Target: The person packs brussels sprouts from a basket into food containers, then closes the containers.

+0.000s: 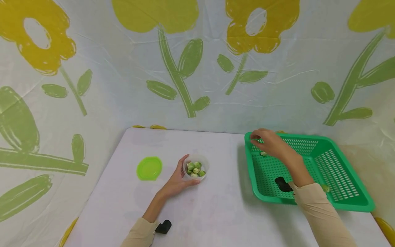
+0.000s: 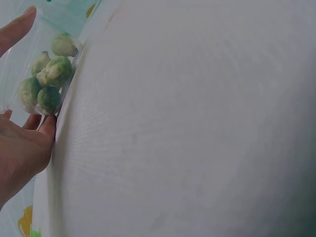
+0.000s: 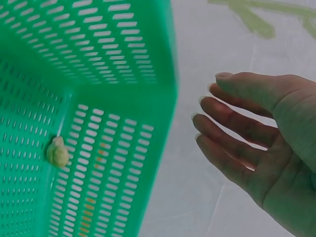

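Note:
My left hand (image 1: 175, 183) grips a clear round plastic container (image 1: 206, 164), thumb on the near side and fingers on the far side. Several Brussels sprouts (image 1: 195, 169) lie in it, also visible through its wall in the left wrist view. Over the far left corner of a green plastic basket (image 1: 251, 171) hovers my right hand (image 1: 271, 144). Its fingers are loosely bent and hold nothing in the right wrist view. One sprout (image 3: 58, 152) lies at the foot of the basket wall; another (image 1: 325, 188) shows beside the right sleeve, partly hidden.
A lime-green round lid (image 1: 149, 168) lies flat on the white table (image 1: 216, 212), left of the container. The basket's slotted walls rise at the table's right side. Behind the table hangs a flower-printed cloth (image 1: 123, 68). A black wrist camera (image 1: 163, 226) sits by each sleeve.

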Demonstrator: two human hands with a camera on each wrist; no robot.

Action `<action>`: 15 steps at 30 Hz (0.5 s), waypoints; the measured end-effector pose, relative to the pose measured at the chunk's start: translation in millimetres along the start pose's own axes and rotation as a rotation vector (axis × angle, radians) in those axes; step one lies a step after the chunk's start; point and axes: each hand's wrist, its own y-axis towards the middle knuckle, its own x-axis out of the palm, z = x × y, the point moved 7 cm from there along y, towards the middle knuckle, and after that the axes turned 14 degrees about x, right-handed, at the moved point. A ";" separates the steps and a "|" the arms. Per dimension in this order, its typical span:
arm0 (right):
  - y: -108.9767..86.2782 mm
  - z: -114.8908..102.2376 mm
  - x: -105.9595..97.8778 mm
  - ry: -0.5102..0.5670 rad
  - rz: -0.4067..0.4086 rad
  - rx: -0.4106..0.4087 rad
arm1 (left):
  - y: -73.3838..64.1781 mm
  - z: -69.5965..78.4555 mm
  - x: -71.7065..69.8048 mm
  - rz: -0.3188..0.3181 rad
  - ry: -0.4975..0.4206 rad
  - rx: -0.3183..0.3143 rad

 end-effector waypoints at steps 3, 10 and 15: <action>0.3 7.3 -0.4 -0.011 -0.007 0.003 | 0.1 0.1 -0.4 -0.002 0.003 0.001; 2.0 23.3 2.3 -0.018 -0.061 0.037 | -0.6 -0.2 -1.0 0.000 -0.003 0.008; 1.2 35.2 7.9 -0.037 -0.073 0.037 | -1.3 -1.4 -1.2 0.000 0.004 0.007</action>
